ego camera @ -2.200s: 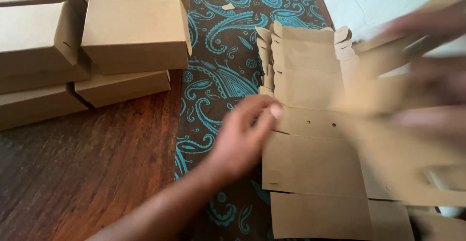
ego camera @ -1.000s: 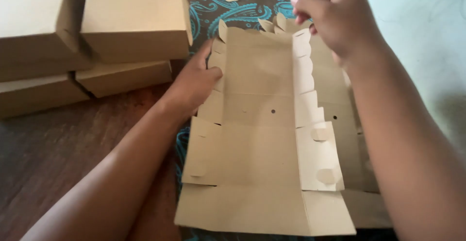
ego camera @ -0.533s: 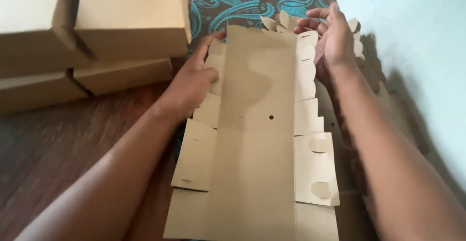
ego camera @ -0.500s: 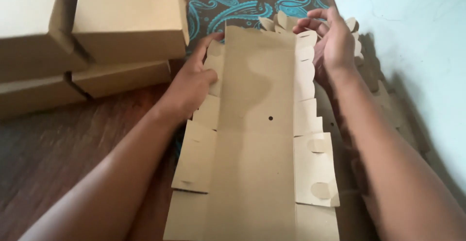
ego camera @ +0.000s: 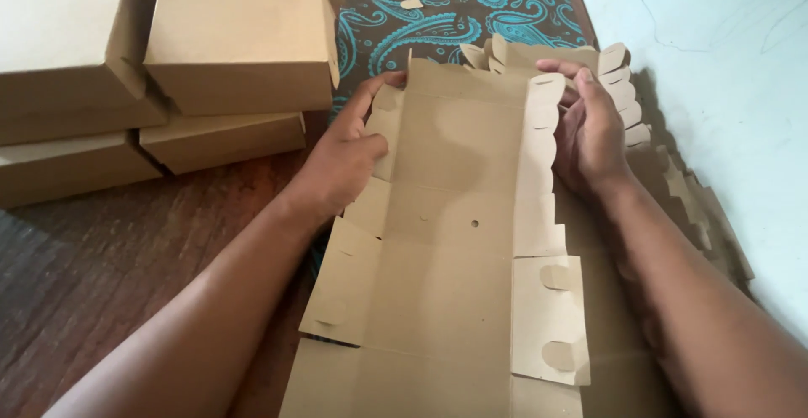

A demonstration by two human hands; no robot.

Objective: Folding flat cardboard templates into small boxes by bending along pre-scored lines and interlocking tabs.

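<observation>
Flat blank: one unfolded brown cardboard box blank (ego camera: 459, 241) lay lengthwise between the two forearms, on top of a stack of similar blanks (ego camera: 673, 191) whose number could not be counted.
Left hand: the left hand (ego camera: 349, 153) gripped the blank's left side flap near the far end, thumb on top, fingers curled under.
Right hand: the right hand (ego camera: 589, 127) clasped the right flap's far edge, fingers bent over it.
Finished boxes: five closed cardboard boxes (ego camera: 240, 43) stood stacked to the left, well apart.
Surface: a wooden floor (ego camera: 101, 258), with one teal paisley cloth (ego camera: 454, 10) beyond the blank.
Wall: a pale wall (ego camera: 732, 64) rose just beside the stack.
</observation>
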